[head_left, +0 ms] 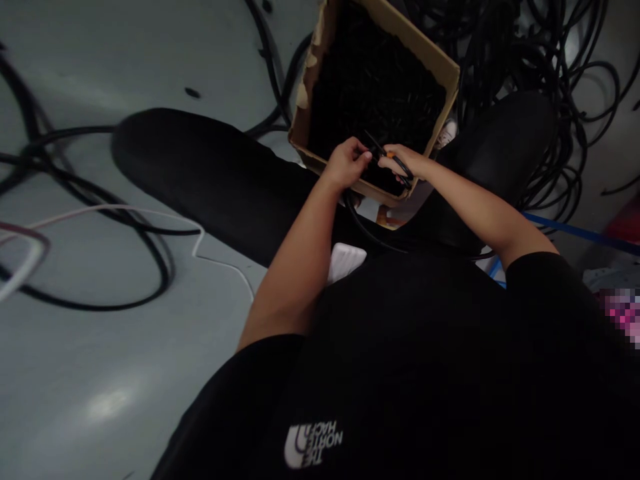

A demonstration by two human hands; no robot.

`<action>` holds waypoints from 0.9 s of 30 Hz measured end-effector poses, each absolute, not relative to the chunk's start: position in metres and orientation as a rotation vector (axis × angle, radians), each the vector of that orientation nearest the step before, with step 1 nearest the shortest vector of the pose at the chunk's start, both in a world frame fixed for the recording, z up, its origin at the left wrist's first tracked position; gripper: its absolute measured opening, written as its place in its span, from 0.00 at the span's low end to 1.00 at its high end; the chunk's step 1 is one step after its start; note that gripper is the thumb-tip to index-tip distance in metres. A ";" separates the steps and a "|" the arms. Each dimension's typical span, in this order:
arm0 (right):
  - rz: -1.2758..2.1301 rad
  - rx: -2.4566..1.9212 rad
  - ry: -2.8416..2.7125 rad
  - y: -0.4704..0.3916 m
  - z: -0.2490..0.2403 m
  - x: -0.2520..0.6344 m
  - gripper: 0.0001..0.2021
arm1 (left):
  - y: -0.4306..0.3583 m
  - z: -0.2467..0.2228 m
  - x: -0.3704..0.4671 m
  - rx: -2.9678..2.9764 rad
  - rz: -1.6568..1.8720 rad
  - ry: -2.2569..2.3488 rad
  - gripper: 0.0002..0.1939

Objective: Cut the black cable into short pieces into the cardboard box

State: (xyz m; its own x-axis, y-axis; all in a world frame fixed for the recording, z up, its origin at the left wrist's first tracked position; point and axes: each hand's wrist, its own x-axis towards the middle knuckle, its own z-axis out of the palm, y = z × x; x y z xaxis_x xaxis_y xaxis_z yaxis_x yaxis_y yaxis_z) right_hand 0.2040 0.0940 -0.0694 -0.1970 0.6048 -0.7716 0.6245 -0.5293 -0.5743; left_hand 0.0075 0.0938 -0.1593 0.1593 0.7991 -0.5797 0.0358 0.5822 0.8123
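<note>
My left hand (347, 162) is closed in a pinch at the near edge of an open cardboard box (435, 63), on the end of what looks like a black cable (363, 227) that runs back over my lap. Just right of it, my right hand (401, 162) is wrapped round scissors (407, 175) with dark handles and an orange part, their blades pointing up and left over the box. Many small black pieces (370, 80) fill the box. The exact grip of the left fingertips is too small and dark to make out.
Black cables (540, 60) lie tangled at the upper right, and more loops (100, 307) spread over the floor at left. A thin white cord (220, 261) reaches my leg. A pale object (347, 259) rests by my lap. A blue strip (575, 228) crosses at right.
</note>
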 end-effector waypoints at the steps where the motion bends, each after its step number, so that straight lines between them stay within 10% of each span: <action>1: -1.869 1.992 1.513 0.094 -0.070 0.203 0.13 | 0.094 -0.165 0.007 0.838 0.627 1.321 0.22; 27: -1.967 2.011 1.527 0.112 -0.090 0.226 0.12 | 0.098 -0.134 0.001 0.891 0.426 1.264 0.15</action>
